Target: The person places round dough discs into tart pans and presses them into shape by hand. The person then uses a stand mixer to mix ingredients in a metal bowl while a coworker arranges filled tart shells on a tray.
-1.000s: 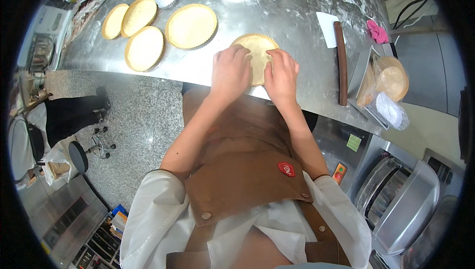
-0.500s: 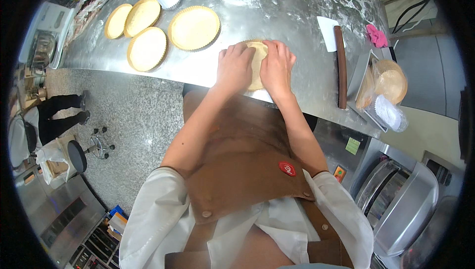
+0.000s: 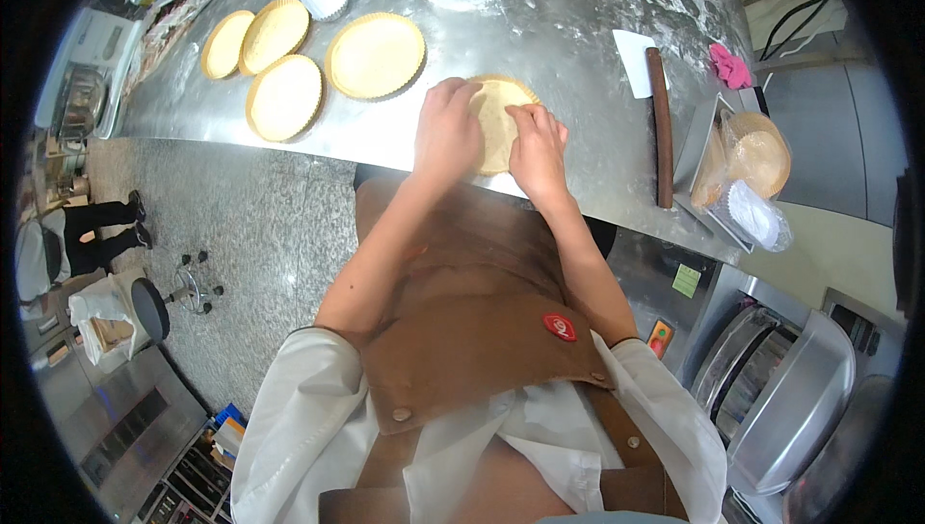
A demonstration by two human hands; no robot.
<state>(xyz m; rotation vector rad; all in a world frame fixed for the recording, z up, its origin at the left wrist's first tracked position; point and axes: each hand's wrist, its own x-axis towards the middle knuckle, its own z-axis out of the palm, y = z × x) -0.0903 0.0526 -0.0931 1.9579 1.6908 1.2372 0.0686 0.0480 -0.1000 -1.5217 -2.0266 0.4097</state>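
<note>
My curled right hand has come nearer to me, uncovering more rim of the round, pale-yellow, fluted dough shell between it and my curled left hand; whether they pinch, I cannot tell.

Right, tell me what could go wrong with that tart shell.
The tart shell sits close to the front edge of the metal table, so a slip could knock it off. The left hand and right hand are at its fluted rim; uneven pressure might thin or crack it.
</note>
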